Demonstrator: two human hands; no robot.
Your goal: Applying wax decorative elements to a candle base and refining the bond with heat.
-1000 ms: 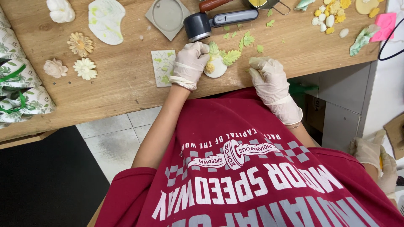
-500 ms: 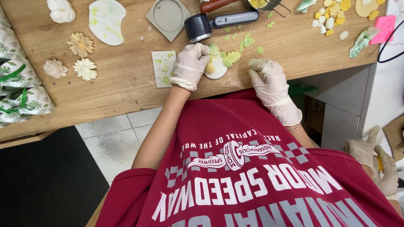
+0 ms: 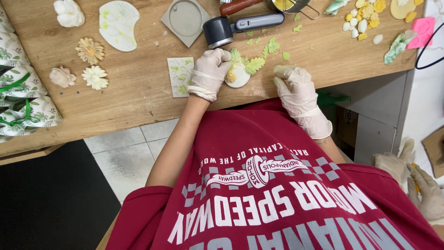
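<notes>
My left hand, in a white glove, is closed around the left side of a small white oval piece lying on the wooden table. The piece carries green leaf shapes and a small yellow flower. My right hand, also gloved, rests at the table's near edge to the right of the piece. Its fingers are curled with pale green at the tips; whether they pinch anything is unclear. Green crumbs lie just beyond both hands.
A dark grey handheld tool lies behind my hands. Nearby are a square grey mould, a green-flecked tile, moulded flowers, and white and yellow pieces. Patterned bags lie at the left. A co-worker's gloved hands are at the lower right.
My hands have barely moved on the oval piece. The co-worker's gloved hands at the lower right have shifted left and spread apart.
</notes>
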